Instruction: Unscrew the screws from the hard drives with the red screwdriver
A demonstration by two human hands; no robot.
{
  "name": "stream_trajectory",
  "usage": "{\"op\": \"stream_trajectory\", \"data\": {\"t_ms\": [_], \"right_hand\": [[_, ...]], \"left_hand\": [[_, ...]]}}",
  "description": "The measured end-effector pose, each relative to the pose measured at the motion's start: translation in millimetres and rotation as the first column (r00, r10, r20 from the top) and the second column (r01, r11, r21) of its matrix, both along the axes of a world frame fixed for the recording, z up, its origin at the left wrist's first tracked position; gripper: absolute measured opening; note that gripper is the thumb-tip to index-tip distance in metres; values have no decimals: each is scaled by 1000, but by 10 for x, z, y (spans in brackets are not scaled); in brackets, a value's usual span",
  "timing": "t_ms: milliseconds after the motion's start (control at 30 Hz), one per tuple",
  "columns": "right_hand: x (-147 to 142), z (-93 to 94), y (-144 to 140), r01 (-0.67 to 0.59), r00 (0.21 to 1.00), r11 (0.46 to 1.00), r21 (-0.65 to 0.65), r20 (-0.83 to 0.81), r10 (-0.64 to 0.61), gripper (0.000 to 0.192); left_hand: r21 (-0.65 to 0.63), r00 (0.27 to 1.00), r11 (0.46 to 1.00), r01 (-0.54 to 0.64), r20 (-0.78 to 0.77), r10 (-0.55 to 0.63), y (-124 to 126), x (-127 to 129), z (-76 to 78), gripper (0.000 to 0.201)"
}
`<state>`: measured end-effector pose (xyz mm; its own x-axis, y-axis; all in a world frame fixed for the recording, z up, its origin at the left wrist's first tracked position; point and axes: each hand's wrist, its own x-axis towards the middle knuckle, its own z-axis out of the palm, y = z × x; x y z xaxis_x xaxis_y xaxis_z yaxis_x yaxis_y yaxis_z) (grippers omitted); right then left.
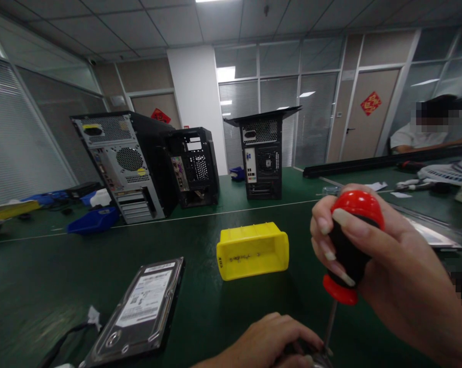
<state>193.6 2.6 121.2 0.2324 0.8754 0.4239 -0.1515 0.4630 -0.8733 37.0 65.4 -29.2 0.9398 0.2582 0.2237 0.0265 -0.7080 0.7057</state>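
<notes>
Surface (43, 286): dark green, wide, with a pale line running across it further back.
Far left clutter: a yellow tray (14, 208) and a blue bin (94, 221) lie near the left edge.
Computer cases: a silver-backed tower (121, 166) stands beside a smaller open black case (194, 166); a third black tower (263, 156) stands apart, further right.
Hard drive (141, 312): lies flat near the bottom left, label up, with a cable at its near corner.
Yellow bin (253, 250): sits mid-surface, between the hard drive and the screwdriver, touching neither.
Left hand (267, 342): low at the bottom edge, fingers curled over a small dark part just beside the screwdriver's shaft; what it presses on is mostly hidden.
Screwdriver (349, 245): upright, red-and-black handle up, thin metal shaft pointing down to the left hand.
Right hand (392, 271): fingers wrapped tight round the screwdriver's handle.
Far right: a seated person (426, 135) beyond a long black bar (384, 162).
</notes>
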Motion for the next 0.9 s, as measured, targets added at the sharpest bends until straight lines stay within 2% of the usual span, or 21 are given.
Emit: {"op": "stream_trajectory", "data": {"t_ms": [267,633,800,900], "right_hand": [[2,1,-2,-1,1000,1000,16,-31,1,29],[-5,-20,17,104,994,994,30,-34,-103,34],[-1,-54,16,77,997,997,18,-31,-77,35],[14,-64,14,74,996,997,-6,-42,-74,38]], "left_hand": [[-2,999,1000,-15,-46,14,-13,0,33,29],[9,1000,1000,-18,-15,18,2,-1,-67,28],[7,999,1000,-27,-42,28,-5,-5,-31,28],[5,1000,1000,-19,-20,19,-5,-7,-11,36]]}}
